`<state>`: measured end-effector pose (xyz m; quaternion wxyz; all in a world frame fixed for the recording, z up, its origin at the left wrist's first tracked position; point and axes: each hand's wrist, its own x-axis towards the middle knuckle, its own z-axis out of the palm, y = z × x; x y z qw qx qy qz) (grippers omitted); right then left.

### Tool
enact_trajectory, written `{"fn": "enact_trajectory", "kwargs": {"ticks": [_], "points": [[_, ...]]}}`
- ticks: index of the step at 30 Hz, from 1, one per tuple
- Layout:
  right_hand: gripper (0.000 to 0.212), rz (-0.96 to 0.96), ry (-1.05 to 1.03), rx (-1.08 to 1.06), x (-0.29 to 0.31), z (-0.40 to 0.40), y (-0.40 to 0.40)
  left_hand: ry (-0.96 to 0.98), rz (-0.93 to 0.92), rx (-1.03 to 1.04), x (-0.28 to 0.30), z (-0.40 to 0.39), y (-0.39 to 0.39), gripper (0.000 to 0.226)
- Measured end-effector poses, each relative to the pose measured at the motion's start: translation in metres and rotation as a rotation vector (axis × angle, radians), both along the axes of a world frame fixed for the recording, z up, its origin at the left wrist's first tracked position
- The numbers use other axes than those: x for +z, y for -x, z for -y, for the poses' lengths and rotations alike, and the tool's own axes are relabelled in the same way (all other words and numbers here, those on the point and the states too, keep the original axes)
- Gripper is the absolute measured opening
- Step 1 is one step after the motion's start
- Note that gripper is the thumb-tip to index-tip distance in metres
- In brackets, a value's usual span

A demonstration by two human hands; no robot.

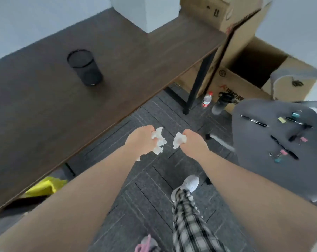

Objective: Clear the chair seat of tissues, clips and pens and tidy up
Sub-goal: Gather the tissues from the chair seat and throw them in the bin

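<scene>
My left hand is closed around crumpled white tissues, held over the carpet between desk and chair. My right hand grips another crumpled white tissue just beside it. The grey chair seat is at the right. On it lie several black pens and several coloured binder clips. No tissue shows on the seat. A black mesh pen cup stands on the dark wooden desk at the left.
Open cardboard boxes stand behind the chair, with a small water bottle and a dark bottle on the floor by the desk leg. Something yellow lies under the desk. My foot is on the grey carpet.
</scene>
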<state>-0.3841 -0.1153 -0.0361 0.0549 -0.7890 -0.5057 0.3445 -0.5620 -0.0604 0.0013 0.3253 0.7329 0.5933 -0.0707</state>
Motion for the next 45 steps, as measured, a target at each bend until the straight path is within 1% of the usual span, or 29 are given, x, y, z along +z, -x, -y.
{"fn": "enact_trajectory", "kwargs": {"ticks": [2,3,8,11,13,16,18,20,24,30,32,34,37,41,43,45], "points": [[0.025,0.008,-0.001,0.112,0.007,0.014,0.056,0.040,0.036,0.078,0.009,0.033,0.054,0.009],[0.025,0.002,-0.004,0.167,0.010,0.021,0.084,0.069,0.044,0.115,0.011,0.048,0.080,0.012],[0.017,-0.003,-0.008,0.419,0.018,0.043,0.204,0.135,0.045,0.357,-0.002,0.116,0.196,0.021],[0.013,0.002,0.017,0.533,0.015,0.055,0.261,0.142,0.059,0.504,-0.014,0.154,0.256,0.022],[0.013,-0.003,0.053,0.607,0.007,0.063,0.294,0.155,0.036,0.606,-0.023,0.177,0.289,0.019],[0.017,-0.008,0.103,0.724,-0.010,0.066,0.337,0.201,0.038,0.756,-0.039,0.204,0.331,0.014],[0.015,-0.005,0.139,0.797,-0.021,0.065,0.364,0.232,0.047,0.845,-0.048,0.216,0.354,0.011],[0.014,-0.001,0.169,0.841,-0.031,0.063,0.387,0.238,0.048,0.914,-0.057,0.225,0.372,0.010],[0.019,-0.009,0.218,0.945,-0.050,0.061,0.431,0.268,0.044,1.021,-0.069,0.231,0.404,0.010],[0.015,0.013,0.272,1.116,-0.068,0.056,0.495,0.273,0.057,1.238,-0.086,0.233,0.454,0.018],[0.011,0.008,0.289,1.143,-0.076,0.061,0.514,0.272,0.066,1.274,-0.096,0.238,0.467,0.019],[0.013,0.009,0.310,1.148,-0.085,0.067,0.533,0.268,0.068,1.293,-0.107,0.244,0.481,0.018],[0.029,0.023,0.351,1.136,-0.101,0.074,0.557,0.271,0.085,1.307,-0.128,0.251,0.502,0.016],[0.022,0.028,0.395,1.012,-0.130,0.072,0.590,0.302,0.119,1.303,-0.162,0.248,0.535,0.011],[0.025,0.037,0.394,0.924,-0.144,0.072,0.608,0.313,0.149,1.309,-0.180,0.242,0.553,0.015],[0.022,0.023,0.384,0.820,-0.157,0.071,0.627,0.318,0.190,1.319,-0.199,0.232,0.573,0.021]]}}
